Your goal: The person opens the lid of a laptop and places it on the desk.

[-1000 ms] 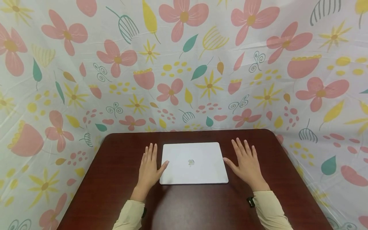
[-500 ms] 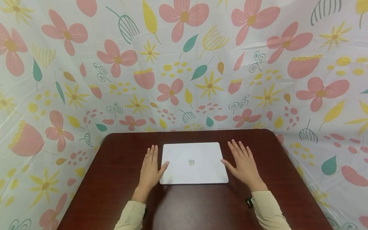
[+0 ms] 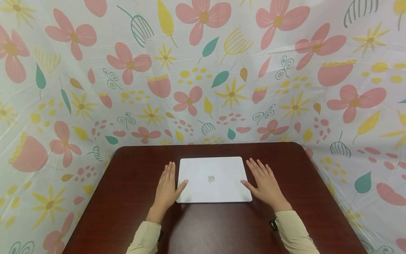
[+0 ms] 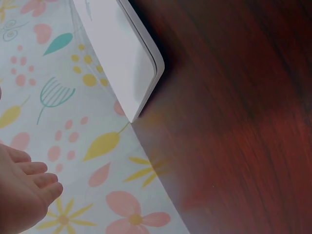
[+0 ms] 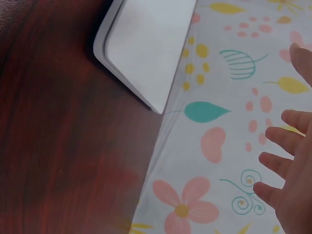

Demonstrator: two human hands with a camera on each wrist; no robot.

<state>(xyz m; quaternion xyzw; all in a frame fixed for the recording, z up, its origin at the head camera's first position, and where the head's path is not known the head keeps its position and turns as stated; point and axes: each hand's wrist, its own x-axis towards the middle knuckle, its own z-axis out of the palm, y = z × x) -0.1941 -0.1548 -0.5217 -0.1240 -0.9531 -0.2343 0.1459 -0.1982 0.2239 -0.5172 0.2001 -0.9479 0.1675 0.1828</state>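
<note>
A closed silver laptop with an apple logo on its lid lies flat on the dark wooden table. At its left side is my left hand, fingers straight and pointing away, thumb overlapping the lid's left edge in the head view. My right hand mirrors it on the other side, fingers extended and the thumb over the right edge. Both wrist views show the laptop's near corner, with the left hand and the right hand apart from it, holding nothing.
A white cloth printed with pink, yellow and green flowers and leaves hangs behind and beside the table. Its rounded back edge runs along the cloth. Beige sleeves cover both forearms, and a black strap sits at the right wrist.
My right hand has moved left, closer to the laptop, its thumb now over the lid. The left hand has shifted slightly right and nearer. The laptop stays in place.
</note>
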